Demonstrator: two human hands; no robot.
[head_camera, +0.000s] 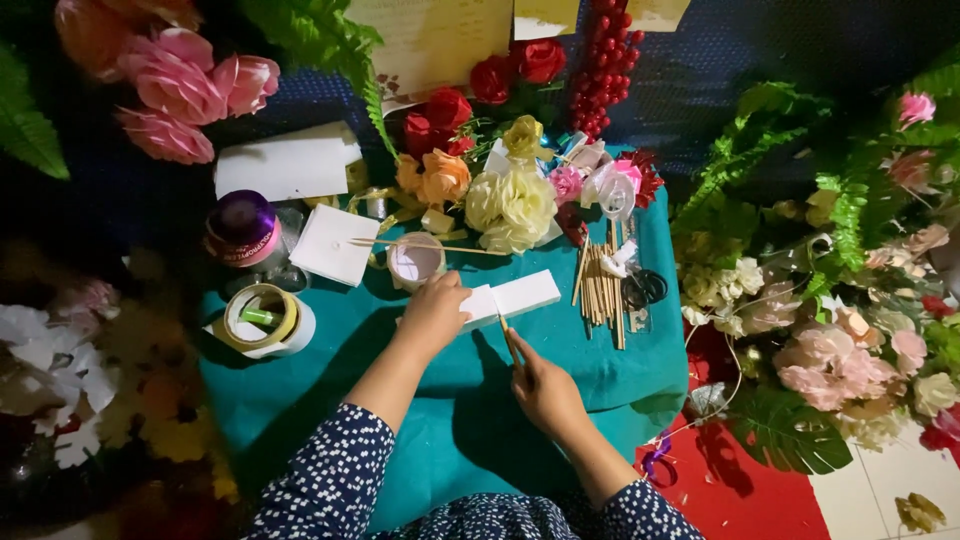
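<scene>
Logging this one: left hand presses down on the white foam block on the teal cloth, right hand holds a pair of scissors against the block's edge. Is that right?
Not quite. In the head view the right hand holds a thin wooden stick, not scissors; the scissors lie untouched beside the stick bundle. The rest stands: the left hand presses on the white foam block on the teal cloth.

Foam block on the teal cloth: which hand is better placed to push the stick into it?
The right hand. Its fingers already pinch the thin wooden stick, tip at the white foam block. The left hand lies on the block, holding it down.
</scene>
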